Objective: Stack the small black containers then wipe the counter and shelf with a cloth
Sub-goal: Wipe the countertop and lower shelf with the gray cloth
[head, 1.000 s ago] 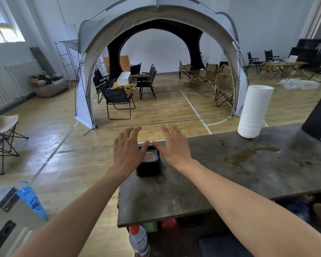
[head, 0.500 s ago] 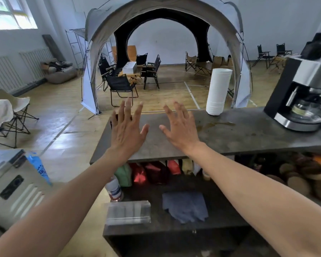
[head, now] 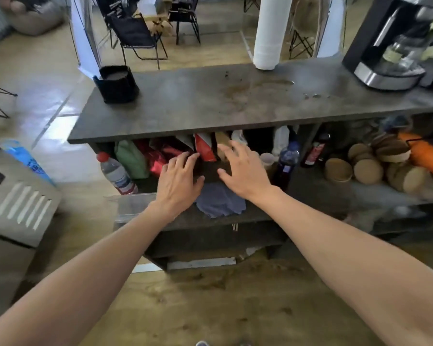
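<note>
Head view: left hand (head: 178,178) and right hand (head: 243,171), fingers spread, holding nothing, above blue cloth (head: 219,202); labels unreadable.

A single head-worn wide-angle camera looks forward and steeply down from just in front of the counter (head: 235,106). It stands close: both forearms run up from the near edge, the shelf (head: 310,193) under the counter fills the middle, and the far room floor shows along the top.
</note>
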